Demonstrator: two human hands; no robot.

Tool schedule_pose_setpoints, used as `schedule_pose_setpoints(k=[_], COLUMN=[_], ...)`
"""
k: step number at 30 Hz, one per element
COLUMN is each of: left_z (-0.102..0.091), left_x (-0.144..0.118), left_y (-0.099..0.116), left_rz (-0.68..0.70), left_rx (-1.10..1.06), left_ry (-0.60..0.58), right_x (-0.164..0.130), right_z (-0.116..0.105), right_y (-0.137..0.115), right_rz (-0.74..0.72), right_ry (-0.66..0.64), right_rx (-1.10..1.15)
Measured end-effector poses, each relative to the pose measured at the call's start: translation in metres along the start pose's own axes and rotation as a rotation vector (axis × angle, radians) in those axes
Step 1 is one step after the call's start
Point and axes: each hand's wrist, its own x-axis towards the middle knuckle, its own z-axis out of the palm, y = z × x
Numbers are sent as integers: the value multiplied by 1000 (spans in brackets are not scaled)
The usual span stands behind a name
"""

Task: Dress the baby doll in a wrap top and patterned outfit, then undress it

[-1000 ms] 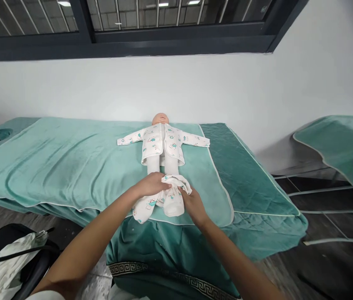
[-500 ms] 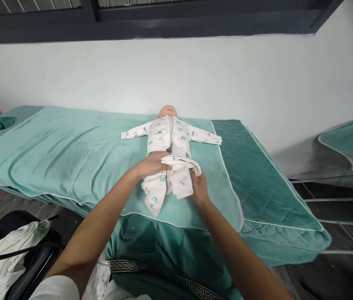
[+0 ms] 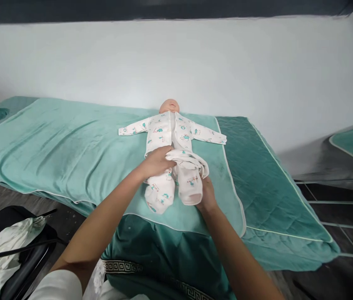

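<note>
trousers (image 3: 176, 183) on doll (image 3: 170, 129), waistband gripped between both hands (image 3: 159, 162).

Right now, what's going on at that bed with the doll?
A person is dressing a baby doll that lies face up on a teal towel over a massage bed. The doll wears a printed top, open at the front. Both hands grip the bunched waist of matching footed pants, which cover the doll's legs: the left hand on top at the waistband, the right hand at the side by the leg.
</note>
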Motion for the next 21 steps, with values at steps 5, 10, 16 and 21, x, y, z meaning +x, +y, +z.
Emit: schedule_pose_setpoints(k=[5, 10, 16, 21], left_z=[10, 2, -22, -19], left_x=[17, 30, 20, 6], left_y=[-12, -25, -46, -74], left_rz=[51, 44, 74, -12], left_rx=[208, 207, -343, -770], left_ry=[272, 357, -11, -48], right_x=[21, 61, 57, 51], right_z=[-2, -11, -7, 8], right_y=[3, 5, -1, -49], right_rz=[-160, -244, -330, -426], right_ry=[91, 122, 191, -185], right_rx=[-135, -347, -419, -446])
